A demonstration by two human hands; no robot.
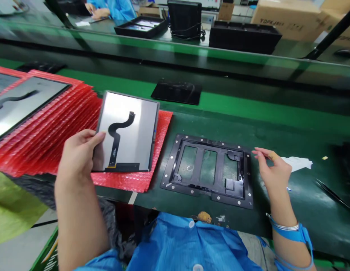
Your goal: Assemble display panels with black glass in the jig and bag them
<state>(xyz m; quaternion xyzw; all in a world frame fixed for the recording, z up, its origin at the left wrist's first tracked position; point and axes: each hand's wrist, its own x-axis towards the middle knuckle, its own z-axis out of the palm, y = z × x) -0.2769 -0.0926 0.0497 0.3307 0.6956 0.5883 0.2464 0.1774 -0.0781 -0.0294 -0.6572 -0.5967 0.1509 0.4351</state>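
Observation:
My left hand point(79, 154) grips an LCD panel point(143, 131) by its left edge, thumb on top, with the silvery back and a curved black ribbon cable point(115, 141) facing up. The panel is tilted above a red bubble-wrap sheet point(160, 128). To its right a black rectangular frame point(197, 162) with crossbars and small round silver dots lies flat on the green bench. Just beside the frame's right edge is my right hand point(272, 165), its fingers loosely stretched and nothing visible in them. A blue wrist strap point(290, 234) goes round my right wrist.
At left, red bubble-wrap sheets point(70, 116) are stacked with more panels point(28, 99) on top. A black glossy plate point(177, 91) lies behind. Tweezers point(334, 194) and a white paper scrap point(297, 163) are at right. Across the bench, a co-worker's hands point(98, 12) show.

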